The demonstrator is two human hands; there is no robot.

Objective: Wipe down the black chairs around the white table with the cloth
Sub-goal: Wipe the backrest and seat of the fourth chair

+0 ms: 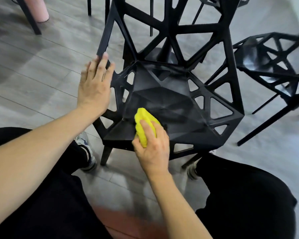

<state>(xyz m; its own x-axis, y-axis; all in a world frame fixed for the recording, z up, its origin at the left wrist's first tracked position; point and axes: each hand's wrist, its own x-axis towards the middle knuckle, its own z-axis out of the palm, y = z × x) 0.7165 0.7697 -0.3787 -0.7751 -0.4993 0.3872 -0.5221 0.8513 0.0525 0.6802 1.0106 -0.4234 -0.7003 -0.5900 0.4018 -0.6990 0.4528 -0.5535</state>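
Mid-wipe: right hand (152,145) clutching bunched yellow cloth (143,125) against near edge of black chair (171,100) seat; left hand (93,85), fingers straight (bracing?), on side frame. Risk: cloth snagging in triangular cutouts, or chair sliding under pressure.

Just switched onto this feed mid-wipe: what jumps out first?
The yellow cloth, gripped by the right hand against the near edge of the black chair seat at frame centre. The left hand rests flat on that chair's left frame. A second black chair stands at right.
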